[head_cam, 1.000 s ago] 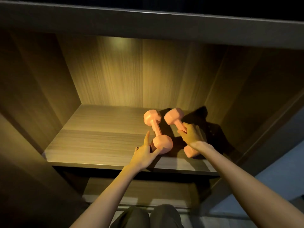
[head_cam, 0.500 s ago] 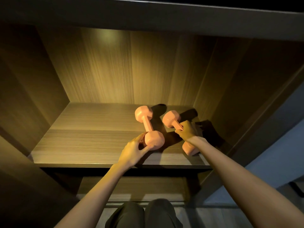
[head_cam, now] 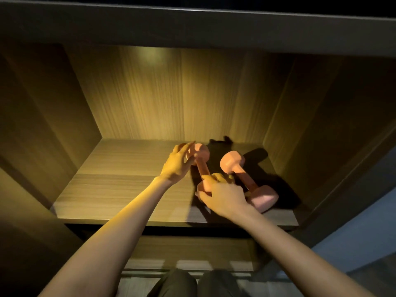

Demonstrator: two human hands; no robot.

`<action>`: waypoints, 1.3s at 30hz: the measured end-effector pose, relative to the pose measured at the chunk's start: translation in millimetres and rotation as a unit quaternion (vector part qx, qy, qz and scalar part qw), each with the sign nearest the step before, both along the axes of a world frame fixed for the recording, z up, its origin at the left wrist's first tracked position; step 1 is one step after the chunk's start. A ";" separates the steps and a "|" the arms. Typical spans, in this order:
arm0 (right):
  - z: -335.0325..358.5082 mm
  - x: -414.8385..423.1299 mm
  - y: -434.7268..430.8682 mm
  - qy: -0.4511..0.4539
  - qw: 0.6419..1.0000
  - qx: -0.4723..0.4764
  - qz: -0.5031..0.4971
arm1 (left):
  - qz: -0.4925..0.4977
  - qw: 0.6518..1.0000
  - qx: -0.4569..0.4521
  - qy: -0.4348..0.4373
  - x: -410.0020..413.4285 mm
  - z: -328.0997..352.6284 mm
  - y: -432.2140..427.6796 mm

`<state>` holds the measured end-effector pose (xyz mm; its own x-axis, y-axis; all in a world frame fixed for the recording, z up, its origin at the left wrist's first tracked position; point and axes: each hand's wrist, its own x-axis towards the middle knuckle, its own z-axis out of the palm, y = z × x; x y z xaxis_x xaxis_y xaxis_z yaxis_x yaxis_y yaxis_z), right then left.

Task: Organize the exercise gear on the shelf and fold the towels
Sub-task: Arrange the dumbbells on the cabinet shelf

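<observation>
Left dumbbell [head_cam: 203, 166] lies near right dumbbell [head_cam: 232, 161] on wooden shelf [head_cam: 120, 189].

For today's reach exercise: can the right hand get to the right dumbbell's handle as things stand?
Probably yes. The right hand grips the near end of the left dumbbell, close beside the right dumbbell, whose handle lies uncovered.

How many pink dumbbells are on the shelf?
2. The left pink dumbbell lies on the shelf, the left hand at its far head, the right hand on its near head. The right pink dumbbell lies beside it, to its right. None seem hidden.
</observation>
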<state>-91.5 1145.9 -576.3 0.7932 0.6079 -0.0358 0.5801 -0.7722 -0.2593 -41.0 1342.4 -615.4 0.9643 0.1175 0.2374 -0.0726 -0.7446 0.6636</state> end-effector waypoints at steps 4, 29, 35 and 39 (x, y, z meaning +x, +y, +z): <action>-10.0 10.2 6.8 0.017 0.999 0.019 -0.037 | -0.031 0.999 0.018 0.024 28.2 -6.8 1.4; -27.2 66.9 111.8 0.104 0.977 0.154 0.105 | 0.275 0.961 -0.030 -0.021 -74.0 -25.2 123.5; -28.0 73.3 180.4 0.055 0.977 0.161 0.127 | 0.197 0.974 0.081 0.080 -122.1 -61.3 171.3; -29.7 88.5 220.0 0.039 0.978 0.153 0.139 | 0.209 0.958 0.163 0.112 -127.2 -73.5 172.8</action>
<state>-3.0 1365.9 -606.0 0.5972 0.7918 0.1282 0.7263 -0.4659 -0.5054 -168.2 1515.1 -688.9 0.8801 0.4595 0.1194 0.3944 -0.8476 0.3551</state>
